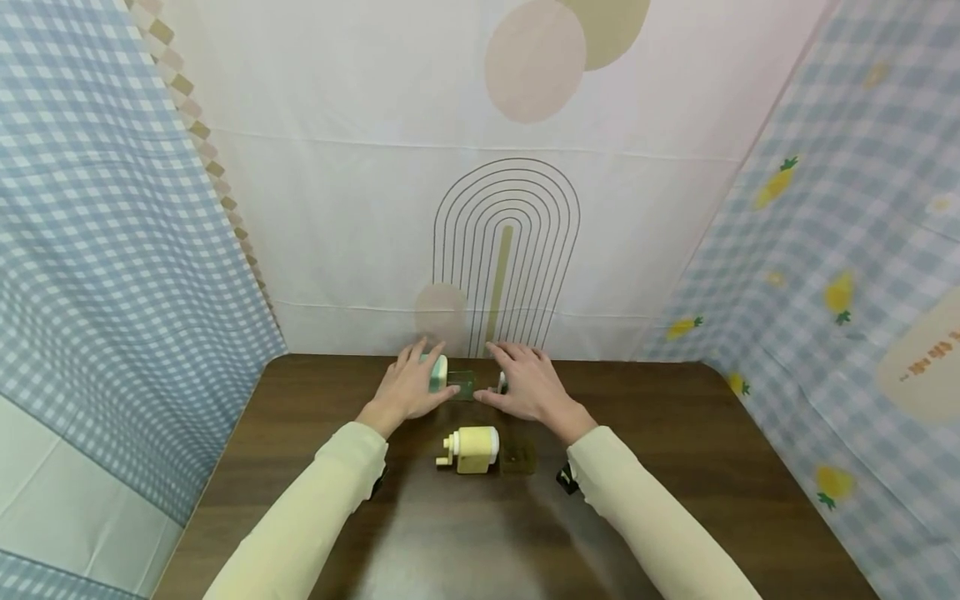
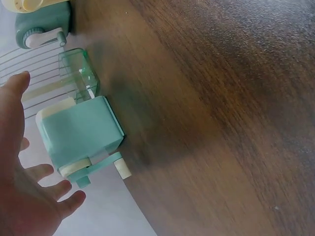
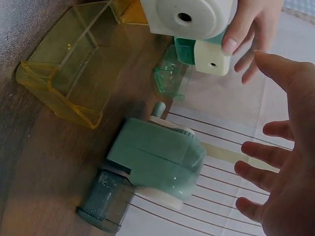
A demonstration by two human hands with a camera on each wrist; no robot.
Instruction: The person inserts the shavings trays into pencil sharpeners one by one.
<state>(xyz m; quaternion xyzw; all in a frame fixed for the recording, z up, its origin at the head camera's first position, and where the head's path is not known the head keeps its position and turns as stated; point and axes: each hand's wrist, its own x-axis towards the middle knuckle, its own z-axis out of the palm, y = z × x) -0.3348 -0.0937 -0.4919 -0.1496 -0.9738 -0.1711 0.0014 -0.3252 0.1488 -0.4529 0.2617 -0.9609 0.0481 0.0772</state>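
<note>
Three crank pencil sharpeners stand on the table. My left hand (image 1: 408,385), fingers spread, is beside the light teal sharpener (image 2: 83,130) at the back. A clear green shavings drawer (image 1: 462,385) sticks out from that sharpener's front. Over the dark green sharpener (image 3: 157,157) is my right hand (image 1: 527,385), its fingers apart and loosely bent, gripping nothing. That sharpener's dark clear drawer (image 3: 104,200) juts from its body. In the head view the right hand hides most of it. Nearer stands the yellow sharpener (image 1: 473,450), with a clear yellow drawer (image 1: 517,458) beside its white face.
The brown wooden table (image 1: 450,533) ends at a white printed cloth (image 1: 360,250) behind the sharpeners. Blue checked cloths hang at the left (image 1: 112,208) and right (image 1: 825,208). A small black device (image 1: 567,478) sits at the right wrist.
</note>
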